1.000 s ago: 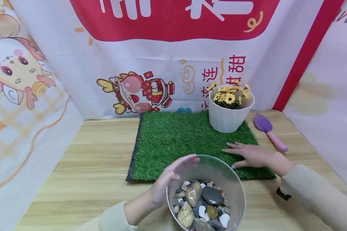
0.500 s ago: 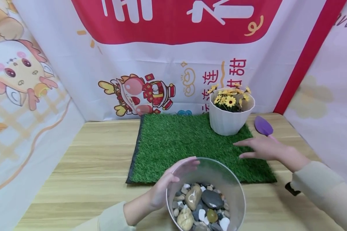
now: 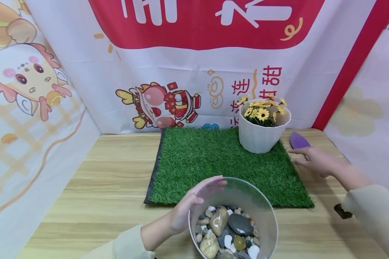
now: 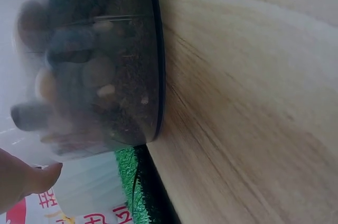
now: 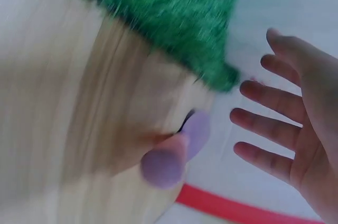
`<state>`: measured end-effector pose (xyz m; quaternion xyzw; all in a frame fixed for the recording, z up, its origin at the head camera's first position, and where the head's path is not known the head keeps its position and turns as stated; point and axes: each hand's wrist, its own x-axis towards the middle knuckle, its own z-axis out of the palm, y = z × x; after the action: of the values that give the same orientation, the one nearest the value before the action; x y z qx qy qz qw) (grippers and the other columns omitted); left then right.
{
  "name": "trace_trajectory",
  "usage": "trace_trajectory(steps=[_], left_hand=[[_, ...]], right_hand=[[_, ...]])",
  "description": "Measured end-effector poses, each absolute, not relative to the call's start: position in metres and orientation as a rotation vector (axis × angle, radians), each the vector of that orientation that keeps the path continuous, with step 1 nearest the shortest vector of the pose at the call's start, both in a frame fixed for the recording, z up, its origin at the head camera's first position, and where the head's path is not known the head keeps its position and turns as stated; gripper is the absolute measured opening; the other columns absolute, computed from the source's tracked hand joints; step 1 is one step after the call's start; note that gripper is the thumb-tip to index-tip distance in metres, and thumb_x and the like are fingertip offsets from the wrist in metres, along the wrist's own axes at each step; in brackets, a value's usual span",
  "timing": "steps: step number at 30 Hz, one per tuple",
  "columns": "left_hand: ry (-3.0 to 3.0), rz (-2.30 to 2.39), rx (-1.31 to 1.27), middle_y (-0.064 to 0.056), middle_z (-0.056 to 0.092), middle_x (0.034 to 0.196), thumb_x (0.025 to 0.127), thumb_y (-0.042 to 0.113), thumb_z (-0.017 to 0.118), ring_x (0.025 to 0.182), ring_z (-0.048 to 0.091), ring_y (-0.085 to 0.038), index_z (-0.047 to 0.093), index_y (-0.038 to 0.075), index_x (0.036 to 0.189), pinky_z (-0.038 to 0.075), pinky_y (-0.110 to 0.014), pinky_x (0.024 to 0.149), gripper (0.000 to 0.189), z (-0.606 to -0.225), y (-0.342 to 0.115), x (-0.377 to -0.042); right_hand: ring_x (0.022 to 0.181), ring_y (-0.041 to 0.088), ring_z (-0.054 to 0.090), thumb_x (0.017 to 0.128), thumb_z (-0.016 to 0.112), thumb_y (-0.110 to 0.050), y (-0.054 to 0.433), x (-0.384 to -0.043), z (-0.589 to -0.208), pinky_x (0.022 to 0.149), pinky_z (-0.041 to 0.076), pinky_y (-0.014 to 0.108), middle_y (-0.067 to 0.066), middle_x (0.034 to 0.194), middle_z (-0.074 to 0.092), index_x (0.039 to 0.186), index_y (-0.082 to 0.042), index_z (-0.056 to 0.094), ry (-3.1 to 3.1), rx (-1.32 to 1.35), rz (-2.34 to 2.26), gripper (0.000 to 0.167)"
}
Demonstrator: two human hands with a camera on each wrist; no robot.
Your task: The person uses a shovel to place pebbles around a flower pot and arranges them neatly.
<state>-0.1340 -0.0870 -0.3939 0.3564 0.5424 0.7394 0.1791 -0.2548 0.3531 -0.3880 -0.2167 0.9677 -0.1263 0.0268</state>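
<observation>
My left hand (image 3: 184,212) holds the far left side of a clear plastic bucket (image 3: 268,230), its fingers visible through the wall. Pebbles (image 3: 240,225) of mixed grey, white and tan fill the bucket's lower part; the left wrist view shows dark material below them. My right hand (image 3: 321,162) is over a garden trowel with a purple blade (image 3: 299,139), hiding most of the pink handle in the head view. In the right wrist view its fingers (image 5: 269,129) are spread and apart from the trowel (image 5: 162,168).
A green artificial grass mat (image 3: 201,158) lies across the wooden table (image 3: 110,172). On its back right corner stands a white ribbed pot (image 3: 260,138) with yellow flowers (image 3: 262,114). Printed cloth (image 3: 197,61) hangs behind and at both sides.
My right hand has lifted off the mat and moved right, over the trowel. The left hand stays on the bucket, and the head view has shifted slightly.
</observation>
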Motion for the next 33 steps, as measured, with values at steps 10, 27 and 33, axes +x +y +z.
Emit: trace_trajectory(steps=[10, 27, 33], left_hand=[[1.540, 2.086, 1.015, -0.037, 0.032, 0.154, 0.091, 0.008, 0.027, 0.145, 0.033, -0.043, 0.024, -0.012, 0.154, 0.024, -0.055, 0.121, 0.066, -0.394, -0.085, -0.136], [1.506, 2.109, 1.001, -0.038, 0.030, 0.154, 0.091, 0.006, 0.027, 0.146, 0.035, -0.038, 0.023, -0.013, 0.154, 0.023, -0.054, 0.121, 0.066, -0.394, -0.087, -0.136], [1.508, 2.104, 1.008, -0.038, 0.031, 0.154, 0.090, 0.006, 0.027, 0.145, 0.034, -0.041, 0.024, -0.013, 0.154, 0.023, -0.055, 0.121, 0.066, -0.394, -0.088, -0.136]], right_hand=[[0.105, 0.058, 0.058, 0.106, 0.051, -0.035, 0.399, -0.262, -0.408, 0.088, 0.047, 0.070, 0.041, 0.116, 0.061, 0.136, 0.017, 0.050, 3.058, -0.211, -0.384, 0.060], [0.108, 0.068, 0.050, 0.106, 0.046, -0.041, 0.406, -0.267, -0.431, 0.088, 0.045, 0.070, 0.051, 0.113, 0.052, 0.113, 0.023, 0.041, 2.920, -0.015, -0.462, 0.064], [0.108, 0.069, 0.050, 0.107, 0.044, -0.037, 0.405, -0.268, -0.433, 0.086, 0.046, 0.071, 0.051, 0.116, 0.051, 0.119, 0.024, 0.040, 2.944, 0.006, -0.410, 0.063]])
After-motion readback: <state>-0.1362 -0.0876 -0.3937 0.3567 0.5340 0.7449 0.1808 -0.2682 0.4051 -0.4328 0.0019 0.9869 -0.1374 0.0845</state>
